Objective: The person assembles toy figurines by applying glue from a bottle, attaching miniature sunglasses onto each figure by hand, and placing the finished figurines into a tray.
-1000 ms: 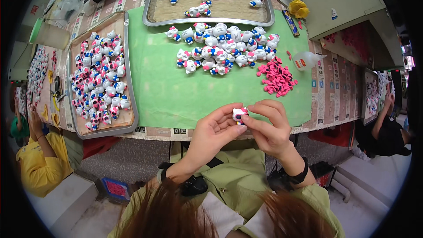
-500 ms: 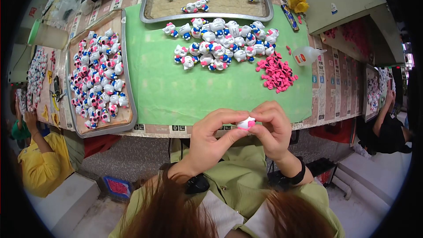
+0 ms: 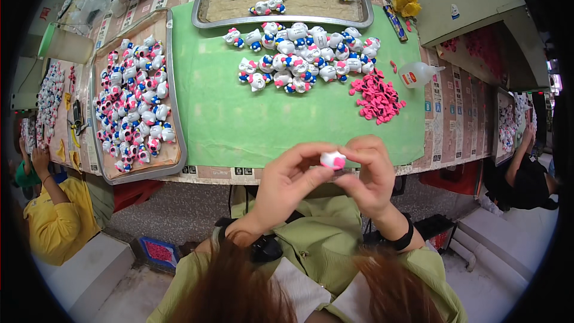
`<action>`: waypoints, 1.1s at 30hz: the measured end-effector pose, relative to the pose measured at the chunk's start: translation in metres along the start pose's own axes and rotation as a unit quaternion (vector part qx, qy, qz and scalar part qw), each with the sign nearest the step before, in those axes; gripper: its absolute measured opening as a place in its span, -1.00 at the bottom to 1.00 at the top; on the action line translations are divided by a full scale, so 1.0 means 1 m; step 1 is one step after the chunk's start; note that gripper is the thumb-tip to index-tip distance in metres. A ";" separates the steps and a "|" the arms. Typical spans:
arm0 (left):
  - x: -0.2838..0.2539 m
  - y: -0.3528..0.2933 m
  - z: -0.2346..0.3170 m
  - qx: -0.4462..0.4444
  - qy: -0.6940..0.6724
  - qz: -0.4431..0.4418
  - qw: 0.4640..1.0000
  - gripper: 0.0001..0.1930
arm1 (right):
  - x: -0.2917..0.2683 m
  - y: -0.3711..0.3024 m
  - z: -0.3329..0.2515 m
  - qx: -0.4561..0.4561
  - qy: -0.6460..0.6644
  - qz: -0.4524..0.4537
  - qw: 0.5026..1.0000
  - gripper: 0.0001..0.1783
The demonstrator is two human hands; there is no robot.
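A small white and pink toy figurine is held in front of me over the table's near edge. My left hand pinches it between thumb and fingers. Against its right side rest the fingertips of my right hand, closed round it as well, the thumb a little lower. Part of the figurine is hidden by my fingers. Beyond my hands, many white figurines with blue and pink parts lie on a green sheet. A heap of small pink pieces sits to their right.
A metal tray full of figurines stands at the left, and another tray at the far side. A translucent squeeze bottle and a yellow crumpled thing are at the right. Other people work at both sides, one in a yellow shirt.
The figurine has turned a little between my fingers and shifted slightly left and up. My right thumb has come lower, away from it.
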State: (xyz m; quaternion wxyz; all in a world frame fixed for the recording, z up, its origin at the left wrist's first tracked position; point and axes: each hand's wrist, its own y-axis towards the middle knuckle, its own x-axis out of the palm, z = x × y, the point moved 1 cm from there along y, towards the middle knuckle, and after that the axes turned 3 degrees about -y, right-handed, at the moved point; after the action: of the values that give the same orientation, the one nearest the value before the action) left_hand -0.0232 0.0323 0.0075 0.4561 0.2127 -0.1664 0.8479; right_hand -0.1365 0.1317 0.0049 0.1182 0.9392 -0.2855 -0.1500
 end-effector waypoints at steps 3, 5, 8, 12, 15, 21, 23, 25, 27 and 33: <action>0.000 0.001 0.000 -0.100 -0.146 0.012 0.984 -0.69 | 0.006 0.008 -0.011 -0.058 -0.206 -0.012 0.977 -0.57; -0.001 0.001 -0.002 -0.115 -0.174 0.007 0.978 -0.67 | 0.007 0.008 -0.013 -0.083 -0.242 -0.007 0.967 -0.57; -0.003 0.002 -0.005 -0.146 -0.219 -0.006 0.965 -0.68 | 0.009 0.008 -0.019 -0.115 -0.292 -0.001 0.949 -0.57; -0.002 0.000 -0.002 -0.163 -0.265 0.007 0.950 -0.70 | 0.014 0.012 -0.023 -0.136 -0.303 -0.002 0.943 -0.57; -0.012 0.000 0.002 -0.145 -0.222 0.019 0.964 -0.73 | 0.011 0.011 -0.018 -0.086 -0.262 -0.034 0.961 -0.57; -0.109 -0.006 0.067 0.215 0.411 0.368 0.806 -0.73 | -0.037 0.006 -0.003 -0.033 -0.286 0.103 0.952 -0.52; -0.137 -0.008 0.086 0.227 0.501 0.419 0.723 -0.71 | -0.061 -0.001 0.016 0.022 -0.217 0.214 0.952 -0.52; -0.141 -0.001 0.096 0.235 0.761 0.385 0.467 -0.69 | -0.081 0.007 0.030 0.027 -0.196 0.276 0.941 -0.47; -0.118 0.015 0.083 0.257 0.640 0.382 0.615 -0.64 | -0.098 0.019 0.041 0.032 -0.175 0.340 0.923 -0.42; -0.056 0.049 0.029 0.099 0.633 0.159 0.751 -0.63 | -0.119 0.054 0.083 0.122 -0.143 0.180 0.965 -0.37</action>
State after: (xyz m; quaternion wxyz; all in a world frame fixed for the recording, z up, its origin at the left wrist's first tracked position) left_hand -0.0310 -0.0471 -0.0011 0.2917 -0.3589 0.2136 0.8605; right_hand -0.2867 0.1444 -0.0296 -0.0147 0.8484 -0.4800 -0.2228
